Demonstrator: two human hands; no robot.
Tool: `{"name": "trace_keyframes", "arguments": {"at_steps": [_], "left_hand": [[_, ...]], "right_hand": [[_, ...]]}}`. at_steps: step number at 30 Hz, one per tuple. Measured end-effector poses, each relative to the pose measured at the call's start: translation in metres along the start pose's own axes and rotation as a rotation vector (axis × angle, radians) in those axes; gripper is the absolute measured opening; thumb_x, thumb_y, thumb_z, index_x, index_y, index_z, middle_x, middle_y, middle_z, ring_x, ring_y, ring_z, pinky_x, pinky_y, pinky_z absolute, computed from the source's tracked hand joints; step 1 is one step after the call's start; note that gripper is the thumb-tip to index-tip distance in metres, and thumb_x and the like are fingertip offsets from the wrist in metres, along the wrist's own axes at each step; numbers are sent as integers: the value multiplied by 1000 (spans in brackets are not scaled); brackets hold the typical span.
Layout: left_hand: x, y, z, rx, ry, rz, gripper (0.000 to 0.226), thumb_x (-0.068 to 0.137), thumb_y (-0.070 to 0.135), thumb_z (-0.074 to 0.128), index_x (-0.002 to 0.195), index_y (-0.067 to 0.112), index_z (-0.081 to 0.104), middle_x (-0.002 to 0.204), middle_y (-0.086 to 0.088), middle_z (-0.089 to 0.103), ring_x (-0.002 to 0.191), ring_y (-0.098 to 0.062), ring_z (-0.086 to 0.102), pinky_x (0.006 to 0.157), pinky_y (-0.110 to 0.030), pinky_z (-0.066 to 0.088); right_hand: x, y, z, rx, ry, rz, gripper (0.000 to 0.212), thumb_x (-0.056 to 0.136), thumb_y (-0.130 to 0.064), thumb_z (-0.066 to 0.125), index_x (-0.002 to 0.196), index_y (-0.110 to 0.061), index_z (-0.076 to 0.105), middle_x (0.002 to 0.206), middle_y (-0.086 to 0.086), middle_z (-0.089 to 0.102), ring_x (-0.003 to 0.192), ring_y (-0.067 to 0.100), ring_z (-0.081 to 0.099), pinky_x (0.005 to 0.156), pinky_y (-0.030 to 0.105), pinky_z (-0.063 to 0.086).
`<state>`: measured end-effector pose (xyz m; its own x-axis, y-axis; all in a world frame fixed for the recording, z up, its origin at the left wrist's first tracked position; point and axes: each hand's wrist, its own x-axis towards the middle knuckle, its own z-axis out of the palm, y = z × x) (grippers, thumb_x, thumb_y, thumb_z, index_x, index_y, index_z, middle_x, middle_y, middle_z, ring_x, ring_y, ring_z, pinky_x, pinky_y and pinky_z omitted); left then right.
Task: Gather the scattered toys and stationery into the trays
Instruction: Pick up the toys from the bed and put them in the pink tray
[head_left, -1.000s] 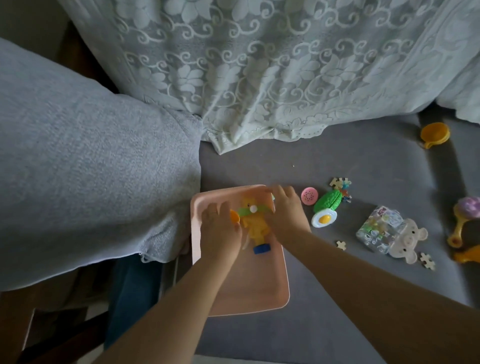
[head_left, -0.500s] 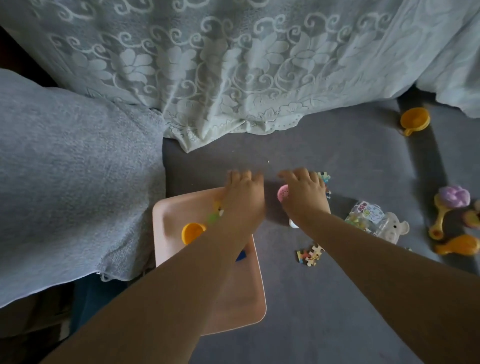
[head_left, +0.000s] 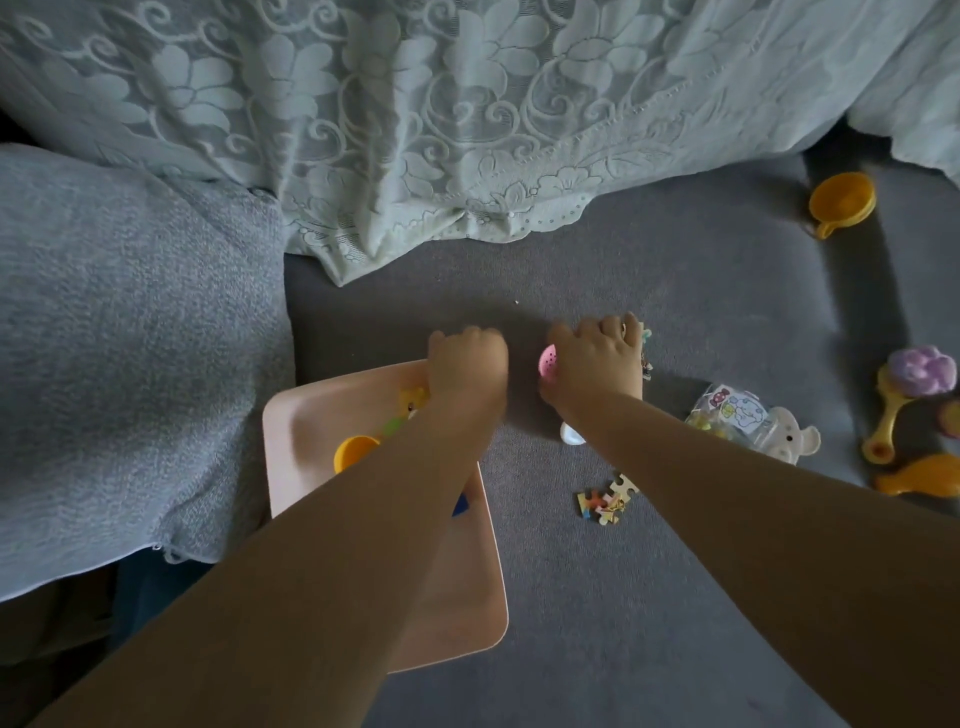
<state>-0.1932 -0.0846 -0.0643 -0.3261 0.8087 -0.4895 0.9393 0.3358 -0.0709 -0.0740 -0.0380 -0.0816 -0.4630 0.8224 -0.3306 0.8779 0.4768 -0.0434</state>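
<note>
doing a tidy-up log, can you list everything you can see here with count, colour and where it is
tray: 1, pink, on the grey sofa seat under the left forearm
small cup: 1, orange, in the tray
yellow toy: 1, in the tray by the left hand
pink disc: 1, under the right hand
puzzle pieces: small cluster, multicoloured, on the seat
clear packet: 1, beside a white bear shape
funnel: 1, orange, far right
lace cover: 1, pale, behind
left hand: curled, at the tray's far edge
right hand: over the pink disc

arms: two, bare from forearm to wrist, no sleeves in view
left hand (head_left: 467, 364): bare, no glove
right hand (head_left: 595, 366): bare, no glove or watch seen
</note>
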Motion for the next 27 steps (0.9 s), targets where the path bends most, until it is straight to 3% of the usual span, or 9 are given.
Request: {"name": "trace_keyframes", "arguments": {"at_steps": [3,7,10,13,15,18,20,24,27], "left_hand": [[-7,-3,-5,-99,193,0,28,84,6,56,111,14,56,110,-6,62,106,-28,59,88,-37,38],[-25,-24,-4,-264,504,-3,18,69,2,62,84,11,57,75,-7,61,71,-30,58,64,-34,35],[-54,-52,-4,-332,580,-73,14,65,10,64,73,10,52,63,-6,53,60,-29,50,58,-33,35],[-86,-81,-2,-289,564,-169,8,69,17,49,71,10,53,66,-9,56,61,-29,53,56,-33,37],[-105,-102,4,-238,495,-217,18,65,15,42,76,9,55,71,-12,59,64,-32,56,57,-35,40],[-123,-116,13,-164,266,-264,32,70,18,52,101,11,57,91,-10,64,86,-32,57,75,-38,42],[-129,-112,12,-168,195,-266,40,74,28,55,111,13,54,99,-8,60,95,-31,54,80,-39,40],[-123,-83,-1,-237,324,-215,25,80,28,55,102,16,56,97,-7,60,92,-28,53,74,-37,40],[-110,-52,-10,-304,351,-161,31,77,23,58,108,19,55,103,-4,59,99,-27,51,78,-35,38]], "right_hand": [[-3,-3,-4,47,43,-13,43,76,-41,67,115,-25,57,115,5,60,120,31,44,116,46,17],[-16,-10,-18,105,62,-99,45,79,-40,65,120,-26,54,115,1,59,117,28,46,115,43,20],[-31,-31,-38,198,81,-145,46,81,-38,62,125,-26,53,117,1,59,118,28,45,114,41,18],[-50,-56,-56,288,106,-221,44,82,-42,59,123,-27,55,114,-1,60,116,27,47,114,40,18],[-63,-71,-64,286,72,-316,44,83,-43,58,123,-27,54,112,-2,58,116,26,46,115,40,16],[-75,-84,-64,207,11,-395,50,83,-47,58,128,-28,49,118,-4,54,121,24,41,118,44,12],[-78,-85,-60,163,-26,-387,55,83,-48,58,133,-29,44,124,-3,51,124,24,37,118,46,9],[-73,-68,-57,165,-39,-302,56,84,-32,58,137,-29,42,131,-2,47,129,25,33,119,43,8],[-62,-41,-52,160,3,-233,50,86,-28,57,135,-25,46,132,2,48,129,27,34,118,42,13]]}}
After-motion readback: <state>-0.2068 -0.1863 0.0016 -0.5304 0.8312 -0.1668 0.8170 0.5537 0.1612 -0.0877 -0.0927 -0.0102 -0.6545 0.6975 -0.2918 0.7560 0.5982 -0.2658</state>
